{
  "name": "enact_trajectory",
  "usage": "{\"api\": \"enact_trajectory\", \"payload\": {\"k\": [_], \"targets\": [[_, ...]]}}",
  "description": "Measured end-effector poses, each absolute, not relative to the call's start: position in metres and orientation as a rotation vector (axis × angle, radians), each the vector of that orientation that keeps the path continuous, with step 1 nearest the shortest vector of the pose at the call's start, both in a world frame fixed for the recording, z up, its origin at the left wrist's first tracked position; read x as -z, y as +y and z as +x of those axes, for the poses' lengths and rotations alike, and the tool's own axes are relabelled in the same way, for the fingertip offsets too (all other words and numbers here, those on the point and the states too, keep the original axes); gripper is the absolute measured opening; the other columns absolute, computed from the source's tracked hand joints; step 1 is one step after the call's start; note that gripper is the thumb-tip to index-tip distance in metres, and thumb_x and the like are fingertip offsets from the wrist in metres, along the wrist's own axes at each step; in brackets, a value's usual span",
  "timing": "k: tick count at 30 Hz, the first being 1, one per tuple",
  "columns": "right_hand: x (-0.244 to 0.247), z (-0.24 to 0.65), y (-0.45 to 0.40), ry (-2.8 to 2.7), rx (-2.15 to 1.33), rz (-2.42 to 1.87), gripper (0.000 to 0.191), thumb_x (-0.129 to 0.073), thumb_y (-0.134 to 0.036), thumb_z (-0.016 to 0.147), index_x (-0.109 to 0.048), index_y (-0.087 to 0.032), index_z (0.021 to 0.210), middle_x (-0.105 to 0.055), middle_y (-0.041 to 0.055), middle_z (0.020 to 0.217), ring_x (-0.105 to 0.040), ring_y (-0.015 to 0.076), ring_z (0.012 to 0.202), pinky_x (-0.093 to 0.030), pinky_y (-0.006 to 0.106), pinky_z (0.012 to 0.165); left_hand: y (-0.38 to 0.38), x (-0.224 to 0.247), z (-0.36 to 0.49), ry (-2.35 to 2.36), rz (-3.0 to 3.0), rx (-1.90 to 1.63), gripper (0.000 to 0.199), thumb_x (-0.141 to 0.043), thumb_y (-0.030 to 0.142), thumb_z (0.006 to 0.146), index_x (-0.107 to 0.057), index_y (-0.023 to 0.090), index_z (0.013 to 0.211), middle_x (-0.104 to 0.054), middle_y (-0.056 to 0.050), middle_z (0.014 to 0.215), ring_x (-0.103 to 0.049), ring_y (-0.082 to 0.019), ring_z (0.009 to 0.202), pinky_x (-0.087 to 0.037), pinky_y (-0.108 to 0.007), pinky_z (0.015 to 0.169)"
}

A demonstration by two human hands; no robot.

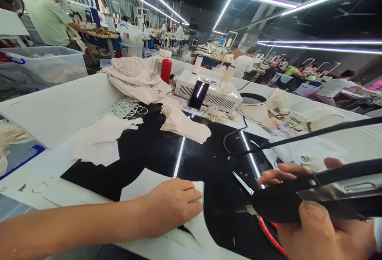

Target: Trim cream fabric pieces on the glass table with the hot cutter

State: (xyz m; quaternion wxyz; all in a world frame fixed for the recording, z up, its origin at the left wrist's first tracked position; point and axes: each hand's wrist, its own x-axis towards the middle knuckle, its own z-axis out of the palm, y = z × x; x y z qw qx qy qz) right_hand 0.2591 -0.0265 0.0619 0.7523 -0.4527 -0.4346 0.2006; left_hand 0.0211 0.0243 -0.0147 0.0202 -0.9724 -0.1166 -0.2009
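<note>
My left hand [171, 202] rests on a white flat piece [137, 184] at the table's front edge, its fingers curled together over the right part of it. Whether the piece is cloth or paper I cannot tell. My right hand [316, 228] grips a black corded hand tool [277, 202] with a silver panel on its side. The tool's short metal tip [250, 210] points left, above the black tabletop [221, 212] and apart from the white piece. Silver tweezers [243, 183] lie beyond the tip. Red handles [268, 234], partly hidden, lie under the tool.
Stacked beige cut pieces [185, 124], white pieces [98, 138] and pale green cord [125, 108] lie farther back. Behind them stand a phone [199, 94], a white vented box [209, 88] and a red thread cone [166, 71]. The tool's black cord [322, 132] crosses the right side.
</note>
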Motion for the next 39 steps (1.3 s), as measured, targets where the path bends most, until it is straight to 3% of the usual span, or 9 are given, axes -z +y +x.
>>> {"api": "enact_trajectory", "payload": {"k": [3,6,11,21,32,39], "targets": [[-0.074,0.235,-0.014,-0.921,-0.390,-0.953,0.066,-0.090,-0.034,0.067,-0.065,-0.035,0.129,-0.071,-0.0044,0.085,-0.067,0.0183,0.067,-0.064,0.034,0.059,0.026,0.017,0.026,-0.383,-2.985,0.676,0.010,-0.064,0.008,0.094,-0.062,0.017,0.093,-0.067,-0.007,0.100,-0.062,-0.019,0.091,-0.051,-0.030,0.083],[-0.076,0.223,-0.004,-0.932,-0.384,-0.921,0.074,-0.091,-0.030,0.066,-0.062,-0.034,0.133,-0.070,-0.0053,0.083,-0.064,0.0158,0.065,-0.062,0.031,0.055,0.027,0.018,0.030,-0.409,-2.951,0.703,0.010,-0.063,0.013,0.099,-0.061,0.017,0.090,-0.064,-0.006,0.094,-0.061,-0.018,0.087,-0.049,-0.030,0.075],[-0.067,0.216,0.013,-1.002,-0.378,-0.858,0.055,-0.086,-0.027,0.076,-0.064,-0.028,0.127,-0.068,-0.0046,0.079,-0.062,0.0144,0.062,-0.060,0.030,0.053,0.025,0.017,0.033,-0.436,-2.914,0.692,0.018,-0.062,0.020,0.103,-0.060,0.015,0.086,-0.055,-0.001,0.081,-0.055,-0.017,0.076,-0.045,-0.030,0.065],[-0.054,0.213,0.042,-0.992,-0.554,-0.744,0.045,-0.078,-0.032,0.076,-0.060,-0.027,0.117,-0.064,-0.0059,0.072,-0.054,0.0140,0.057,-0.054,0.026,0.045,0.020,0.025,0.029,-0.504,-3.007,0.738,0.012,-0.061,0.022,0.106,-0.065,0.013,0.101,-0.061,-0.004,0.089,-0.060,-0.019,0.091,-0.052,-0.031,0.081],[-0.055,0.213,0.044,-1.019,-0.701,-0.684,0.043,-0.079,-0.039,0.076,-0.061,-0.029,0.114,-0.063,-0.0058,0.072,-0.052,0.0135,0.054,-0.051,0.025,0.044,0.018,0.018,0.029,-0.542,-3.037,0.797,0.009,-0.066,0.021,0.102,-0.066,0.012,0.100,-0.062,-0.004,0.089,-0.062,-0.019,0.090,-0.055,-0.030,0.077],[-0.057,0.212,0.043,-1.024,-0.712,-0.669,0.043,-0.080,-0.040,0.077,-0.061,-0.028,0.114,-0.063,-0.0055,0.071,-0.051,0.0138,0.053,-0.050,0.025,0.043,0.017,0.024,0.030,-0.550,-3.051,0.796,0.008,-0.062,0.020,0.104,-0.065,0.014,0.102,-0.064,-0.005,0.092,-0.062,-0.019,0.093,-0.056,-0.031,0.084]]}}
